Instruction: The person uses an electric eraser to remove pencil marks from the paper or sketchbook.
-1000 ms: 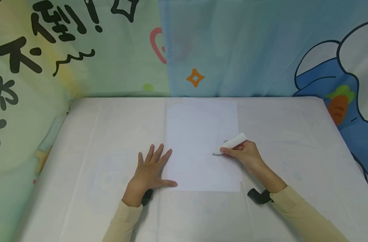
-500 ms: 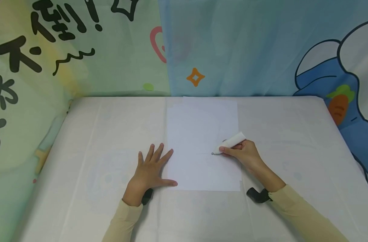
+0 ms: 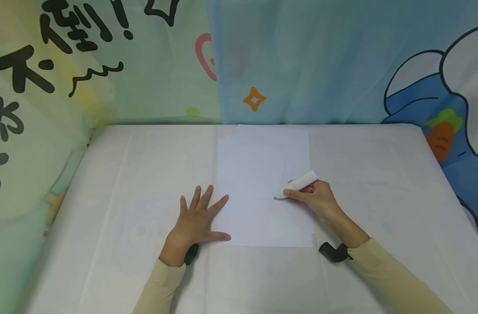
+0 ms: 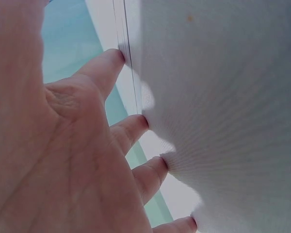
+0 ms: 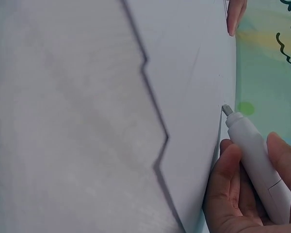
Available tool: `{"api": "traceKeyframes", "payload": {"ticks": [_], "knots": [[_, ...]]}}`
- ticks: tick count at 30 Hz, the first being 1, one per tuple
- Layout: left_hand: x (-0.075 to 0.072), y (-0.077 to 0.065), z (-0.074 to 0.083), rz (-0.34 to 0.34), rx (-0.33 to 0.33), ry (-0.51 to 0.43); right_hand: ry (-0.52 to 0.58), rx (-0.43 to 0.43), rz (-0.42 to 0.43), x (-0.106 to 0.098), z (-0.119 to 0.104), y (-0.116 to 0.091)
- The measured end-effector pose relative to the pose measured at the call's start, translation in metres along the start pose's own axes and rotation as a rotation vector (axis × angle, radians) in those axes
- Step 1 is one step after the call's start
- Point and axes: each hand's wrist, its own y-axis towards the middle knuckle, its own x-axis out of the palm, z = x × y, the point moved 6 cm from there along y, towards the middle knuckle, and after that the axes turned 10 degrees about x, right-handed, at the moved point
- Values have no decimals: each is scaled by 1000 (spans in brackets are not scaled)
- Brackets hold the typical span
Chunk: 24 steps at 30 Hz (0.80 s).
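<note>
White paper (image 3: 258,165) lies in the middle of the table. My left hand (image 3: 195,222) is spread flat at its lower left, with thumb and index fingertips over the paper's edge and the other fingers on the cloth. In the left wrist view the fingertips (image 4: 143,121) press down beside layered paper edges. My right hand (image 3: 321,198) holds a thick white marker (image 3: 301,181) slantwise over the paper's right half, pinched between thumb and fingers. Its grey tip (image 5: 227,109) points left and down, right at the paper's surface. Faint thin lines show on the sheet.
A white cloth (image 3: 144,152) covers the table, with creases running through it. Printed curtains (image 3: 301,56) hang along the back and left side. Each wrist carries a dark camera mount (image 3: 334,252), close to the tabletop.
My right hand has slid slightly left with the marker, its tip staying low at the paper. The left index finger has shifted a little right over the paper; the rest of that hand stays put.
</note>
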Motion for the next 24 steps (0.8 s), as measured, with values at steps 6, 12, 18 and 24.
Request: {"api": "traceKeyframes", "payload": {"ticks": [6,12,18,24], "knots": [[0,-1,0,6,6,-3,3,-8,-5,2,-2,0],[-1,-1,1,12,10,-13,-22,-8,1,3,-2,0],[-1,0,1,7,5,-13,-33,6,6,3,-2,0],[-1,0,1,4,-1,0,-36,8,8,2,-2,-1]]}}
